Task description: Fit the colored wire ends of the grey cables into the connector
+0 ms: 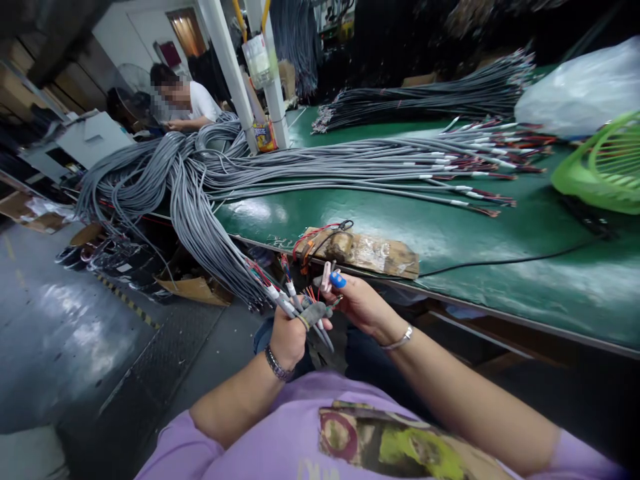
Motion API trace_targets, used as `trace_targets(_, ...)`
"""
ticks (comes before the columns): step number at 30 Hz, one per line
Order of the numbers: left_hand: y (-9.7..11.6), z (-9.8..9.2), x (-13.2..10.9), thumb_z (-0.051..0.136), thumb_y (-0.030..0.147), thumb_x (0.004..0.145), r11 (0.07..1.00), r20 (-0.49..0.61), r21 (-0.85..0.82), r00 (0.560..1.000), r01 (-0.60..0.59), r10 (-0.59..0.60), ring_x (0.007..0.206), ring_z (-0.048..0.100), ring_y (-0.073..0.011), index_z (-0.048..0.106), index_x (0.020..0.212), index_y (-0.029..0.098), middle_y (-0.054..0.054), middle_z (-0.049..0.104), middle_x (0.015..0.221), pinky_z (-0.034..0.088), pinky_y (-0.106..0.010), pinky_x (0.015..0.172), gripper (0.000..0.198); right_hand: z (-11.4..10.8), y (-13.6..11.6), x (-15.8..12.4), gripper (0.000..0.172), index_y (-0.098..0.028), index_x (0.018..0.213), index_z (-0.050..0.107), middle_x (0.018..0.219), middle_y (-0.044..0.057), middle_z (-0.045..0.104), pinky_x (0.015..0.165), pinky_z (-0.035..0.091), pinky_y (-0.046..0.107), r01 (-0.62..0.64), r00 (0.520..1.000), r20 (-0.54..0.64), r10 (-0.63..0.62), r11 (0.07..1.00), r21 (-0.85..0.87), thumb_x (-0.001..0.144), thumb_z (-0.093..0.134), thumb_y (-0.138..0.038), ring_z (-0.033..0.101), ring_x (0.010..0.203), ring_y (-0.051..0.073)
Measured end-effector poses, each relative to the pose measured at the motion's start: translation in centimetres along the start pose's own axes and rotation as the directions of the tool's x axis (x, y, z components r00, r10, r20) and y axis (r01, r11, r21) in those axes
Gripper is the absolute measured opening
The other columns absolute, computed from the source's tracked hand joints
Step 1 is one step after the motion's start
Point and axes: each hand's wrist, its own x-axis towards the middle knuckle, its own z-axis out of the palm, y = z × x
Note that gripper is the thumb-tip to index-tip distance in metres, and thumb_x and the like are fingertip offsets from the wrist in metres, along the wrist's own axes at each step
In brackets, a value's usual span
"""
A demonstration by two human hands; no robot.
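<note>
My left hand [289,333] is closed round the ends of a bundle of grey cables [210,240] that hangs off the green table's edge, their white sleeves and red wire tips sticking up past a taped fingertip. My right hand [357,300] is closed just beside it, pinching a small pale piece with blue tape on a fingertip; what it grips is too small to name. Both hands are held over my lap, below the table's front edge.
The green table [500,240] carries long spreads of grey cables [380,167], a taped cardboard pad with wires [360,250], a green fan [605,167] and a plastic bag [580,90]. Another person [187,103] works at the far left behind white posts. Cardboard lies on the floor.
</note>
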Motion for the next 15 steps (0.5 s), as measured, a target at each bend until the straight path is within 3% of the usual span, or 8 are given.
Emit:
trace_targets(2, 0.0, 0.3, 0.1, 0.078, 0.042, 0.063, 1.000, -0.004, 0.001, 1.000, -0.005, 0.005, 0.047, 0.059, -0.0134, 0.065, 0.059, 0.014, -0.002, 0.063, 0.049, 0.045, -0.025, 0.051, 0.031, 0.3, -0.1, 0.1, 0.043, -0.017, 0.067, 0.063, 0.060, -0.001, 0.056, 0.051, 0.036, 0.024, 0.122, 0.986, -0.099, -0.137, 0.982, -0.141, 0.070, 0.070, -0.060, 0.043, 0.053, 0.010)
trace_targets(4, -0.1, 0.5, 0.3, 0.078, 0.041, 0.064, 1.000, -0.009, 0.004, 1.000, -0.008, 0.008, 0.049, 0.060, -0.0141, 0.065, 0.058, 0.014, -0.002, 0.063, 0.049, 0.045, -0.025, 0.052, 0.031, 0.5, 0.1, 0.2, 0.051, -0.017, 0.065, 0.064, 0.059, 0.001, 0.056, 0.052, 0.036, 0.025, 0.164, 0.972, -0.133, -0.192, 0.966, -0.200, 0.072, 0.061, -0.067, 0.043, 0.054, 0.011)
trace_targets(6, -0.1, 0.6, 0.4, 0.078, 0.041, 0.064, 1.000, -0.005, 0.006, 1.000, -0.015, 0.015, 0.050, 0.061, -0.0150, 0.065, 0.058, 0.014, -0.002, 0.063, 0.048, 0.046, -0.026, 0.053, 0.031, 0.7, 0.3, 0.5, 0.056, -0.017, 0.065, 0.064, 0.058, 0.001, 0.056, 0.052, 0.037, 0.026, 0.136, 0.983, -0.111, -0.147, 0.986, -0.100, 0.072, 0.056, -0.073, 0.045, 0.054, 0.012)
trace_targets(10, -0.5, 0.7, 0.8, 0.076, 0.042, 0.067, 0.999, 0.014, 0.049, 1.000, -0.020, 0.019, 0.052, 0.062, -0.0165, 0.065, 0.056, 0.014, -0.004, 0.064, 0.049, 0.047, -0.027, 0.053, 0.032, 1.1, 0.6, 1.2, 0.052, -0.017, 0.065, 0.063, 0.059, 0.001, 0.057, 0.053, 0.040, 0.027, 0.050, 0.995, -0.097, -0.034, 0.984, 0.169, 0.066, 0.065, -0.069, 0.048, 0.055, 0.013)
trace_targets(15, -1.0, 0.5, 1.1, 0.074, 0.043, 0.069, 0.995, 0.036, 0.102, 0.999, -0.008, 0.004, 0.049, 0.059, -0.0148, 0.065, 0.055, 0.014, -0.004, 0.064, 0.049, 0.043, -0.025, 0.050, 0.034, 1.5, 0.9, 1.4, 0.047, -0.016, 0.064, 0.061, 0.060, 0.001, 0.058, 0.054, 0.041, 0.026, 0.057, 0.990, -0.142, -0.020, 0.964, 0.260, 0.067, 0.070, -0.063, 0.049, 0.055, 0.013)
